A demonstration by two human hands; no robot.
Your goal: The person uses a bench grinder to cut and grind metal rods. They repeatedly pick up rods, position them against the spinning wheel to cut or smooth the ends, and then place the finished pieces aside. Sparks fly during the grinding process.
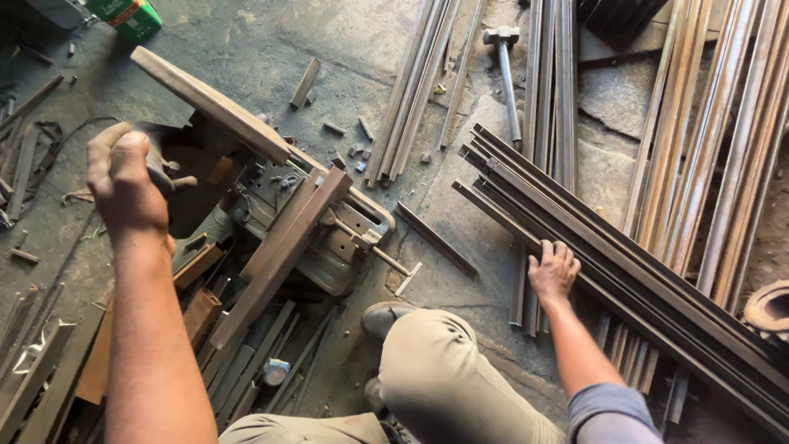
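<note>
The left hand (123, 177) is closed around the dark handle (168, 177) of a cutting machine (316, 222), which sits on the dusty floor (263, 49). A long brown metal bar (275, 259) is clamped in the machine's vise and slopes down toward the person. The right hand (552, 271) is laid flat, fingers spread, on a bundle of dark angle bars (625, 271) lying on the floor, well apart from the machine. Nothing is gripped by it. A hammer (507, 74) lies near the bars at the top.
</note>
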